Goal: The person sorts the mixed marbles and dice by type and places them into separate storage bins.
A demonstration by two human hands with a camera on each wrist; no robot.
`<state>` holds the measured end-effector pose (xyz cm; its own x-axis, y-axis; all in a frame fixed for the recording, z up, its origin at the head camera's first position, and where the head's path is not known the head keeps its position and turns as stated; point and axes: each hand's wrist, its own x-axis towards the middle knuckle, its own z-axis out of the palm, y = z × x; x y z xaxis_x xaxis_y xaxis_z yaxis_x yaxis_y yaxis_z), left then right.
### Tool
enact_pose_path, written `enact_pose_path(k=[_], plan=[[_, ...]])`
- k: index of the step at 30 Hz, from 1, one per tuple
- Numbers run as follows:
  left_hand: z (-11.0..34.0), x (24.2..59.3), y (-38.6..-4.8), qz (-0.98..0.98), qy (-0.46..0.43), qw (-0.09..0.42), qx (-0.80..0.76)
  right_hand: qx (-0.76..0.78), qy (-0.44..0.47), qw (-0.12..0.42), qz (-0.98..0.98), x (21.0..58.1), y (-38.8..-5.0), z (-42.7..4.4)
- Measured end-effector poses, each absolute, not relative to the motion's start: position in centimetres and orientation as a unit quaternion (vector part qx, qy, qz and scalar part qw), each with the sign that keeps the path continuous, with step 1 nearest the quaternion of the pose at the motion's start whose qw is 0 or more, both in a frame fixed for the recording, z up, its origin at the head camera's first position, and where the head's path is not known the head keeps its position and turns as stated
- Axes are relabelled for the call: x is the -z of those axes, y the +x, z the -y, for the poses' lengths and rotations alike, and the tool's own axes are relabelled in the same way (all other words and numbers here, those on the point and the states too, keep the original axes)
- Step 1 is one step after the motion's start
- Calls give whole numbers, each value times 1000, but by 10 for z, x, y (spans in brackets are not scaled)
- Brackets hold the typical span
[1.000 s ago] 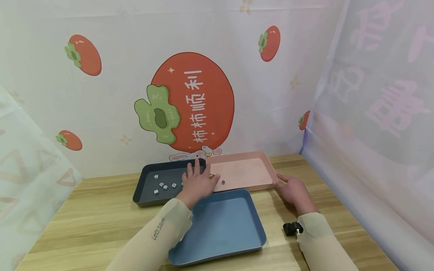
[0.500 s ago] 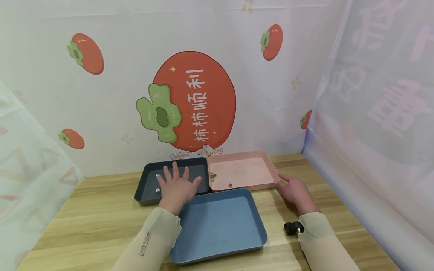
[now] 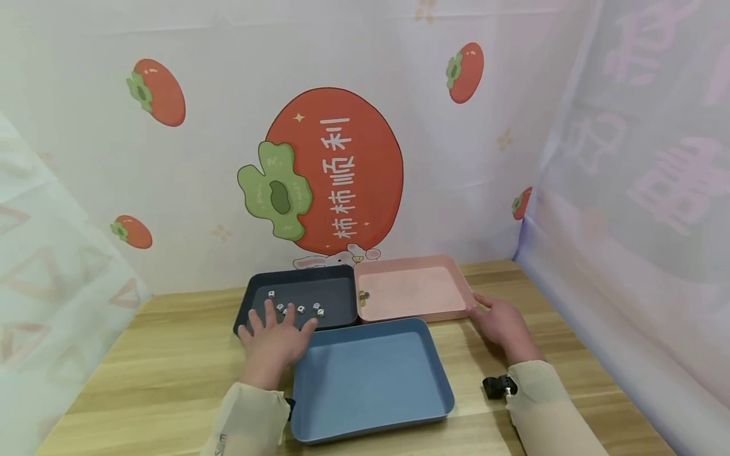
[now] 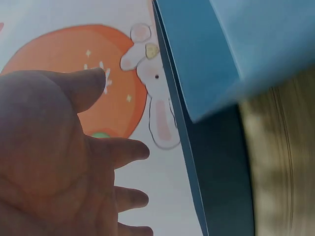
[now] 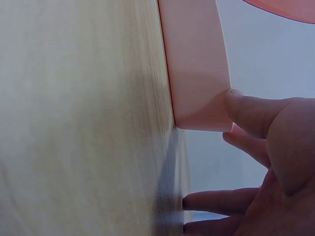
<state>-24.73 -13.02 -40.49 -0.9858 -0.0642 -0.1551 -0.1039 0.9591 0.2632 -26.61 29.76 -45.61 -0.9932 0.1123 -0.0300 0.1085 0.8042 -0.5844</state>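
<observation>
My left hand (image 3: pixel 275 347) hovers with fingers spread over the front left part of the dark tray (image 3: pixel 336 278), holding nothing. White dice (image 3: pixel 301 310) lie in that tray, several of them, some partly behind my fingertips. In the left wrist view, the palm and extended fingers stand apart from the tray wall. At the front right corner of the pink tray (image 3: pixel 410 291), my right hand (image 3: pixel 504 326) pinches the rim between thumb and index finger, as the right wrist view shows. A small cluster of yellowish and dark beads or dice (image 3: pixel 363 296) sits at the pink tray's left end.
A larger blue tray (image 3: pixel 373 380) lies in front of the other two, nearly touching them, with nothing seen in it. The wooden table (image 3: pixel 142 367) extends on both sides. Printed cloth (image 3: pixel 199 158) stands close behind the trays.
My left hand has moved left and toward me, from the trays' shared edge to the dark tray's front left. The small pieces have gathered at the pink tray's left end. My right hand keeps its grip.
</observation>
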Motion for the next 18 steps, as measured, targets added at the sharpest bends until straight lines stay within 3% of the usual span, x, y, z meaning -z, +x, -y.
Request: enact_pose_path(k=[10, 18], plan=[[150, 402, -232, -979, -65, 99, -167, -312, -49, 1, 949, 454, -266, -301], [156, 406, -213, -981, -76, 106, -141, -331, -46, -69, 940, 438, -259, -305]])
